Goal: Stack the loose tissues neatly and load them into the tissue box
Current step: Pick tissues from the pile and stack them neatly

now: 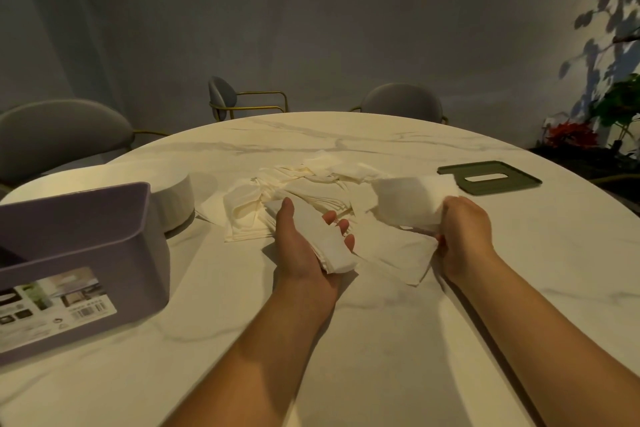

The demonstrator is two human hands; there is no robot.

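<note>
- head view: tissue box (79, 253), lidless (ready for loading)
- loose tissues (304, 184): heaped just right of the box, unsorted
- left hand (304, 246): small stack (329, 246) cradled palm-up, fingers curled round it as a collecting base
- right hand (464, 229), farther right: single tissue (412, 198) gripped in curled fingers, probably to be added
- lid (491, 177): set farthest from the box

The left forearm (263, 340) and right forearm (540, 322) are bare all the way down to the lower edge of the view. The left hand (304, 246) and right hand (464, 236) are bare too. The nails are too blurred to make out.
</note>
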